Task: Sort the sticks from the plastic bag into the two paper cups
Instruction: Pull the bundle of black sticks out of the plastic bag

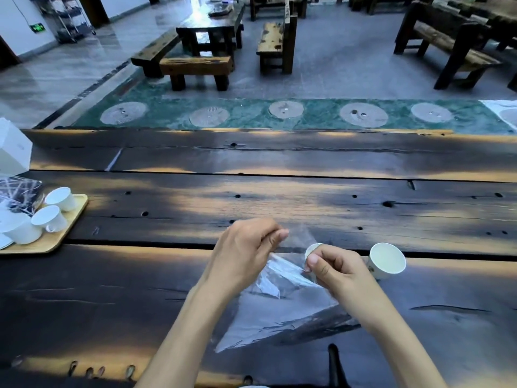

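Observation:
A clear plastic bag (275, 309) lies on the dark wooden table (279, 203) in front of me, its top end lifted. My left hand (246, 253) pinches one side of the bag's mouth and my right hand (333, 267) pinches the other side. Pale sticks show faintly through the plastic near the mouth. One white paper cup (387, 261) stands just right of my right hand. A second paper cup (312, 249) is mostly hidden behind my right fingers.
A wooden tray (58, 236) at the left holds white handled cups (60, 198) and a printed packet. A white box (14, 149) sits behind it. Beyond the table's far edge are benches and low tables on the floor.

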`<state>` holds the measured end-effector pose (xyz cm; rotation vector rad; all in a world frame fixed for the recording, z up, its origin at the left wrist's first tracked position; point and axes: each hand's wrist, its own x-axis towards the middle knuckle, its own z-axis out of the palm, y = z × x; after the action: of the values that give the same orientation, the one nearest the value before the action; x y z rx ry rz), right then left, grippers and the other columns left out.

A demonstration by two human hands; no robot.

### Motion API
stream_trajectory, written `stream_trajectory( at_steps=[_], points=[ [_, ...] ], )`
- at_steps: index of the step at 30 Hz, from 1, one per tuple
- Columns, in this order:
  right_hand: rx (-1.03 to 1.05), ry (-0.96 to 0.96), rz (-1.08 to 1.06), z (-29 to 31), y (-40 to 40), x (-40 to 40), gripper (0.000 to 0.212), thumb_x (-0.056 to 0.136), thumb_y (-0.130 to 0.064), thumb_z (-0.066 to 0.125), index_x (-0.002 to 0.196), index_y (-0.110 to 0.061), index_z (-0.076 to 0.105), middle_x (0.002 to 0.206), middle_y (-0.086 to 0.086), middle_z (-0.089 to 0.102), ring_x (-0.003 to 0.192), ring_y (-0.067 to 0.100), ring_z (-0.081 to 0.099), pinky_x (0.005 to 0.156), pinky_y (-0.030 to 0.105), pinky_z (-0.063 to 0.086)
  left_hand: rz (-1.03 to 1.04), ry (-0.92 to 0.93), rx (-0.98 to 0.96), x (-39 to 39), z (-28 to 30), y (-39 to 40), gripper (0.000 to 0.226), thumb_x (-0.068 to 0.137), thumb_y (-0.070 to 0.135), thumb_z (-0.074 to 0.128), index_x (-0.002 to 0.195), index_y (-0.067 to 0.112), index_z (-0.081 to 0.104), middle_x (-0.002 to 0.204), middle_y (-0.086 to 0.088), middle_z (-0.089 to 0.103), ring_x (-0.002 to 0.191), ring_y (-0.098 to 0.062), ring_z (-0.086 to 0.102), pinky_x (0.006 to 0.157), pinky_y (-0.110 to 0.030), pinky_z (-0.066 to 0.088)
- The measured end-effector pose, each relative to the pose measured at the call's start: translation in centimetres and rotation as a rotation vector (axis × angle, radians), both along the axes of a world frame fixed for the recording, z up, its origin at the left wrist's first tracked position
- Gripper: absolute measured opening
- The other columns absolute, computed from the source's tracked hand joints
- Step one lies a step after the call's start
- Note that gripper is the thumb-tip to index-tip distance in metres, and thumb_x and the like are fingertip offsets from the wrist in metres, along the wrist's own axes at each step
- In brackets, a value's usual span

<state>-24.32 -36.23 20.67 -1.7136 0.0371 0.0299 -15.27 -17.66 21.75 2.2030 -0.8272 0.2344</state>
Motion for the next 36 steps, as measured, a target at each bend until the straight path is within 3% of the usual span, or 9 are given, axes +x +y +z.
stream_trajectory(
  at_steps=[5, 12, 18, 21, 24, 27, 29, 32, 36],
  points=[
    [-0.029, -0.052, -0.042, 0.3, 0.0, 0.3, 0.033, 0.094, -0.032, 0.055, 0.070, -0.010, 0.060, 0.055, -0.009, 0.035, 0.052, 0.008, 0.028, 0.048, 0.016, 0.023, 0.084, 0.156, -0.156, 0.6, -0.2, 0.3, 0.034, 0.097, 0.038, 0.054, 0.076, 0.015, 0.065, 0.060, 0.002, 0.063, 0.058, -0.016, 0.057, 0.057, -0.035, 0.049],
    [0.249, -0.095, -0.332, 1.8, 0.5, 1.7, 0.032, 0.094, -0.037, 0.059, 0.066, -0.020, 0.060, 0.056, 0.003, 0.034, 0.049, 0.014, 0.026, 0.047, 0.024, 0.018, 0.737, 0.075, -0.545, 1.0, -3.9, 5.4, 0.025, 0.094, 0.028, 0.050, 0.117, 0.022, 0.060, 0.117, 0.002, 0.057, 0.112, -0.026, 0.057, 0.099, -0.049, 0.046],
    [0.772, -0.162, -0.316, 4.7, 4.2, 2.7, 0.027, 0.098, -0.021, 0.047, 0.075, -0.011, 0.057, 0.056, 0.001, 0.040, 0.041, 0.008, 0.030, 0.039, 0.016, 0.031, 1.077, 0.656, -0.848, -0.7, -10.7, 6.8, 0.042, 0.098, 0.038, 0.054, 0.131, 0.012, 0.049, 0.128, -0.017, 0.055, 0.112, -0.030, 0.057, 0.096, -0.038, 0.045],
    [0.910, -0.191, -0.308, 5.2, 5.3, 3.3, 0.018, 0.094, -0.022, 0.050, 0.079, -0.012, 0.054, 0.057, 0.000, 0.042, 0.052, 0.015, 0.032, 0.050, 0.023, 0.035, 0.858, 1.173, -1.188, -1.8, -12.3, 4.7, 0.067, 0.094, 0.055, 0.051, 0.143, 0.011, 0.038, 0.109, -0.016, 0.056, 0.107, -0.033, 0.058, 0.098, -0.044, 0.045],
    [0.920, -0.188, -0.323, 4.6, 5.3, 3.2, 0.012, 0.092, -0.016, 0.052, 0.081, -0.012, 0.055, 0.066, 0.003, 0.051, 0.060, 0.017, 0.045, 0.058, 0.025, 0.046, 0.425, 1.464, -1.506, -3.0, -12.3, 2.8, 0.080, 0.085, 0.068, 0.046, 0.139, 0.008, 0.046, 0.129, -0.029, 0.057, 0.126, -0.040, 0.053, 0.115, -0.056, 0.031],
    [0.852, -0.125, -0.357, 2.9, 3.9, 2.4, 0.007, 0.088, -0.012, 0.060, 0.082, -0.011, 0.056, 0.077, 0.004, 0.061, 0.074, 0.018, 0.057, 0.076, 0.029, 0.053, 0.285, 1.507, -1.574, -2.6, -11.7, 2.6, 0.073, 0.085, 0.050, 0.063, 0.143, 0.007, 0.050, 0.139, -0.024, 0.055, 0.137, -0.037, 0.046, 0.119, -0.056, 0.026],
    [0.794, -0.102, -0.385, 1.9, 2.3, 1.6, 0.007, 0.080, -0.011, 0.067, 0.081, -0.010, 0.060, 0.083, 0.008, 0.064, 0.079, 0.024, 0.061, 0.079, 0.031, 0.056, 0.296, 1.500, -1.558, -2.0, -11.8, 2.8, 0.070, 0.078, 0.035, 0.076, 0.141, 0.012, 0.054, 0.121, -0.015, 0.067, 0.118, -0.030, 0.062, 0.114, -0.052, 0.037],
    [0.652, -0.104, -0.440, 1.5, -0.8, 0.5, 0.015, 0.078, -0.005, 0.063, 0.091, -0.012, 0.068, 0.092, 0.015, 0.069, 0.073, 0.027, 0.070, 0.071, 0.030, 0.058, 0.308, 1.443, -1.508, -1.8, -11.6, 3.1, 0.054, 0.084, 0.030, 0.064, 0.136, 0.017, 0.060, 0.098, -0.008, 0.071, 0.090, -0.021, 0.069, 0.087, -0.039, 0.056],
    [0.554, -0.111, -0.411, 3.4, -6.5, 0.1, 0.040, 0.084, -0.011, 0.053, 0.124, -0.014, 0.058, 0.101, 0.016, 0.073, 0.067, 0.028, 0.070, 0.061, 0.030, 0.058, 0.261, 1.377, -1.383, -2.3, -11.5, 4.0, 0.039, 0.087, 0.027, 0.059, 0.125, 0.020, 0.066, 0.085, -0.010, 0.072, 0.067, -0.020, 0.067, 0.063, -0.032, 0.058]
  ],
)
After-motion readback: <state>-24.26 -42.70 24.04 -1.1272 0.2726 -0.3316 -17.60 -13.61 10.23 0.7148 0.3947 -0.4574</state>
